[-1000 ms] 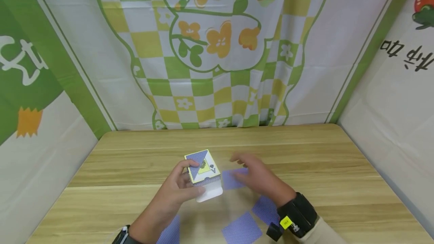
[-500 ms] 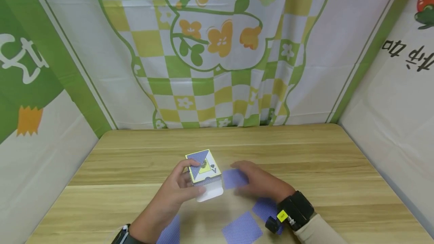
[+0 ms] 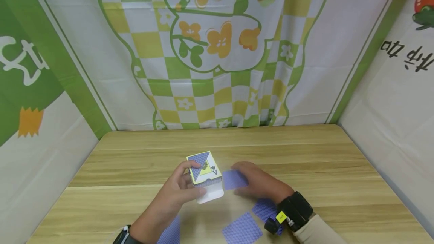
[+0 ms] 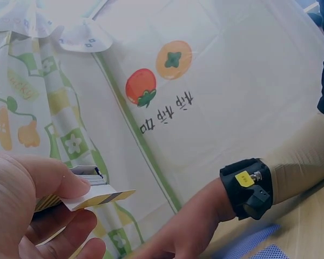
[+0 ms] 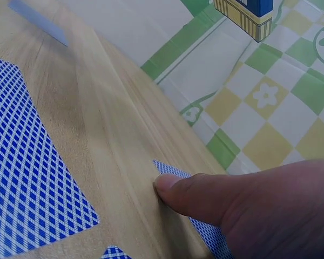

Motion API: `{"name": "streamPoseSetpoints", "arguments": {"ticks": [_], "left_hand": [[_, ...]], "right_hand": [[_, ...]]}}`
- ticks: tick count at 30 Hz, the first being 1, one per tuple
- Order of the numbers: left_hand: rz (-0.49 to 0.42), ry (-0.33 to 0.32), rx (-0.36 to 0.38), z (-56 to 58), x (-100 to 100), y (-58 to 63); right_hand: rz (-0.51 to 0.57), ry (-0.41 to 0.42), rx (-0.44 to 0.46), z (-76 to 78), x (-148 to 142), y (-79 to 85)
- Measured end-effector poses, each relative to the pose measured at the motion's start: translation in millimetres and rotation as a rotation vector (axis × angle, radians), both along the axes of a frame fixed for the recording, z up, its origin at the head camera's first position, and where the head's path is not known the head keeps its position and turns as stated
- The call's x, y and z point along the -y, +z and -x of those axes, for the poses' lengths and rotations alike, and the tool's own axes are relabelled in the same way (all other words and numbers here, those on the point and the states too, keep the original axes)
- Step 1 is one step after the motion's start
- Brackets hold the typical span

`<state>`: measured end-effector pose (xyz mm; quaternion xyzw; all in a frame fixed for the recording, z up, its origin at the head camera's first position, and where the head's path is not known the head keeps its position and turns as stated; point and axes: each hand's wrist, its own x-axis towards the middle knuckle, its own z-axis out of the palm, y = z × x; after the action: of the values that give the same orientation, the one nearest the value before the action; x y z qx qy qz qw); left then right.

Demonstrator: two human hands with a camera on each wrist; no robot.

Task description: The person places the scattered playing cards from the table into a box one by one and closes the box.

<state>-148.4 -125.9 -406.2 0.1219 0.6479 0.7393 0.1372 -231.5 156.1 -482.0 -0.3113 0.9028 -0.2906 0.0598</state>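
In the head view, my left hand grips a playing card box, printed with an ace and a blue pattern. Its white flap hangs open towards me, and card edges show inside the box in the left wrist view. My right hand is low over the table, just right of the box. A blue-backed playing card lies between its thumb and fingers, which hold it at opposite edges. Seen from the right wrist, the thumb overlaps that card's edge; the other fingers are hidden there.
More blue-backed cards lie face down on the wooden table: one card at the front, another card partly under my right wrist, and a third card beside my left forearm. Printed curtains hang behind and at both sides.
My right hand has come down from just above the card and closed its fingers and thumb about it. The left hand and box have stayed nearly still.
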Motion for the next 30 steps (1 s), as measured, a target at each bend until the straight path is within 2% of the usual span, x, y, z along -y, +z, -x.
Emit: {"name": "streamPoseSetpoints", "arguments": {"ticks": [6,14,23,30], "left_hand": [[0.001,-0.007,-0.009,-0.4,0,0.0],[-0.002,-0.011,-0.009,-0.4,-1,-0.5],[0.009,-0.014,-0.003,-0.6,0,-0.8],[0.009,-0.019,0.002,-0.6,0,-0.6]], "right_hand": [[-0.047,-0.011,-0.020,-2.2,2,2.3],[-0.136,-0.007,-0.094,-12.9,8,15.7],[-0.206,-0.042,-0.037,-22.6,14,27.1],[-0.225,-0.022,-0.115,-26.7,17,27.4]]}}
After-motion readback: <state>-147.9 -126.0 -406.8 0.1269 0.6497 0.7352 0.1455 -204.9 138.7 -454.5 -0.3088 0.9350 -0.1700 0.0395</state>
